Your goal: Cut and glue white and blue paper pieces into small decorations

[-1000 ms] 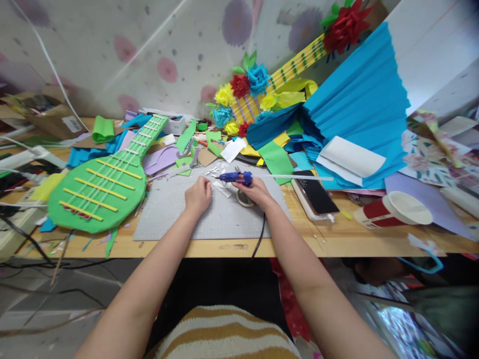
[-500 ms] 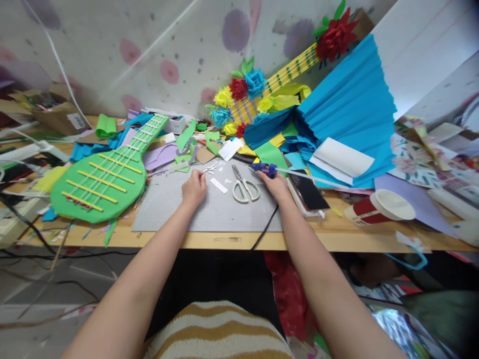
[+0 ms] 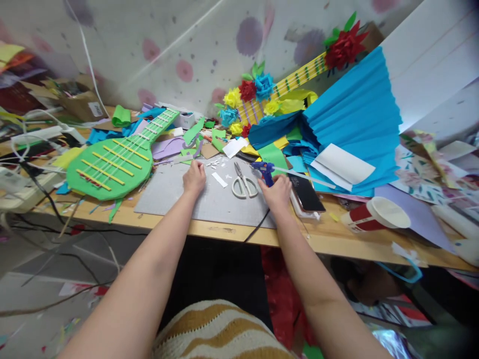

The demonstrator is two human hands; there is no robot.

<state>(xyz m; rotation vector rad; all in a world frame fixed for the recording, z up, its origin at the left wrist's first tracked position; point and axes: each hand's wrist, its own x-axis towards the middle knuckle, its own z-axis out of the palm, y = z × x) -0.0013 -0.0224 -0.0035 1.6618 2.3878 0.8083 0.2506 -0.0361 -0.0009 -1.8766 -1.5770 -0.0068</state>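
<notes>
My right hand (image 3: pixel 277 191) is closed round a blue glue gun (image 3: pixel 264 169) at the right edge of the grey cutting mat (image 3: pixel 168 192), with a clear glue stick (image 3: pixel 307 175) poking out to the right. My left hand (image 3: pixel 194 177) rests on the mat with its fingers curled and pressed together on something too small to make out. White-handled scissors (image 3: pixel 243 184) lie on the mat between the two hands. A white paper strip (image 3: pixel 219 179) lies just right of the left hand.
A green paper guitar (image 3: pixel 112 167) lies left of the mat. A black phone (image 3: pixel 307 194) and a tipped red paper cup (image 3: pixel 374 214) sit to the right. Blue pleated paper (image 3: pixel 355 114), paper flowers (image 3: pixel 247 97) and scraps crowd the back. A black cord (image 3: pixel 258 227) hangs over the table edge.
My right hand has carried the glue gun from the mat's middle to its right edge, uncovering the scissors. The left hand has stayed where it was. The view has shifted a little.
</notes>
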